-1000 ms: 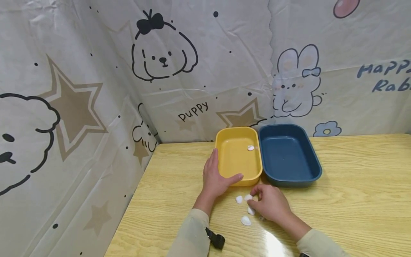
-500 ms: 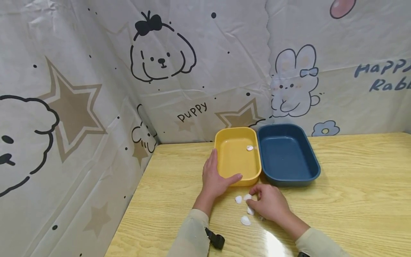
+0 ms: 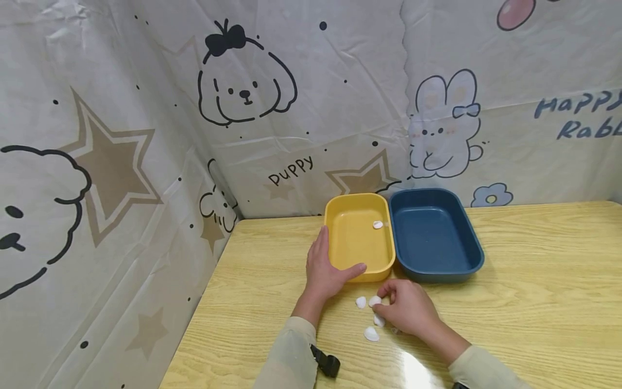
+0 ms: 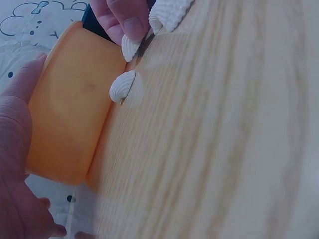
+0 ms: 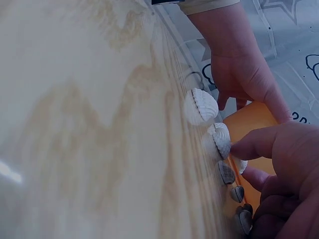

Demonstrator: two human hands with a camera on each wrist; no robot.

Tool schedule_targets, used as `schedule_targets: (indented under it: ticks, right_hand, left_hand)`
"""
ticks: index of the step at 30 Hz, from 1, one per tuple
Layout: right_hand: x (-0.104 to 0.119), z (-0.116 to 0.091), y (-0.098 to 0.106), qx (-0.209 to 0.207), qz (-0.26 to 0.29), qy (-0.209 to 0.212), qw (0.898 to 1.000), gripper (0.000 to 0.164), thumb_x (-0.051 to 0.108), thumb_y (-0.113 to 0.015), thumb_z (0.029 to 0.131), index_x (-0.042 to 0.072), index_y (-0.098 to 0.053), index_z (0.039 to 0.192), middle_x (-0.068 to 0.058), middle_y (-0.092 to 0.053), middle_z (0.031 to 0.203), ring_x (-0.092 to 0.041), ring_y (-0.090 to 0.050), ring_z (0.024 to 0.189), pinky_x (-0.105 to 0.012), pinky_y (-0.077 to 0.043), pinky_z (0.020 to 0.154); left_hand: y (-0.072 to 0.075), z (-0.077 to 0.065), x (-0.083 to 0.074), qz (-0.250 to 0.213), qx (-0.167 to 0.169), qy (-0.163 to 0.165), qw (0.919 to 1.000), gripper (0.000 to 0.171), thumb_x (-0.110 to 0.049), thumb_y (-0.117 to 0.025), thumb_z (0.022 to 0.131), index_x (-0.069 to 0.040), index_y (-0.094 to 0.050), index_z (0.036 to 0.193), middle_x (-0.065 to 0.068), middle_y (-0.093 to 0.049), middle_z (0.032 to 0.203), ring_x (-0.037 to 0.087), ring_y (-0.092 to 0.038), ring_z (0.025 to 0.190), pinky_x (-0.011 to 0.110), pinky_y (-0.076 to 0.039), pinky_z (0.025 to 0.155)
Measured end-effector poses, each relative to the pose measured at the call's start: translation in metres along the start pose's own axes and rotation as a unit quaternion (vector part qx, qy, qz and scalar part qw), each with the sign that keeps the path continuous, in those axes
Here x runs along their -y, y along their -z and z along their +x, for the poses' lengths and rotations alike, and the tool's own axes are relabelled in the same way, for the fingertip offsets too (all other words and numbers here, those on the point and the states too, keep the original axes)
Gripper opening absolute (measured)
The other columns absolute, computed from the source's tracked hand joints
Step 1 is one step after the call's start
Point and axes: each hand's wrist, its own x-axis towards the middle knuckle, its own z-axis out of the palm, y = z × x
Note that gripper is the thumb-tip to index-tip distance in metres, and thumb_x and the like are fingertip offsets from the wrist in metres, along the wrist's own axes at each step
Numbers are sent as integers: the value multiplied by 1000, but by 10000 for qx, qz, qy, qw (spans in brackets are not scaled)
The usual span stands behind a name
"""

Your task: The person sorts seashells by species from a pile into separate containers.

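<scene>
My left hand (image 3: 326, 270) rests on the yellow tray (image 3: 359, 277), fingers straight along its left side and thumb over the front rim. My right hand (image 3: 410, 308) pinches a white seashell (image 3: 374, 301) between thumb and forefinger, close to the tabletop in front of the tray. More white seashells lie around it: one on the left (image 3: 360, 302), one just below (image 3: 379, 321) and a larger one nearer me (image 3: 371, 334). Inside the yellow tray sits another white seashell (image 3: 378, 225). Several small dark shells (image 5: 227, 172) lie near my right hand in the right wrist view, mostly hidden from the head view.
A dark blue tray (image 3: 434, 276) stands against the right side of the yellow one. Behind both hangs a printed cloth (image 3: 272, 135), which also runs down the left side. The wooden table (image 3: 549, 302) extends to the right.
Almost nothing moves. My right hand keeps its pinch on the seashell at the same spot, and my left hand stays on the yellow tray. The head view shifts slightly.
</scene>
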Motion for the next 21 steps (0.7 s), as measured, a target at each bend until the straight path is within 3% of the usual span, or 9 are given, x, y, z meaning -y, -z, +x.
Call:
schedule_targets:
  ticks: [11,21]
  right_hand:
    - [0,-4,4,19,305,-62,9995,22,21,-88,74,14,-70,85,4,-50,58,-11,-48,49,-28,-38,49]
    - [13,-10,18,-28,420,-62,9991,22,19,-87,75,14,-70,88,4,-44,56,-9,-40,47,-25,-31,45]
  left_hand:
    - [0,0,0,1,12,43,10000,129,-71,-80,66,-21,-10,162,-4,-18,164,24,-18,147,47,-19,116]
    - [0,-1,-1,-42,34,104,9999,130,-72,-80,66,-23,-8,162,-4,-17,165,25,-17,147,48,-20,116]
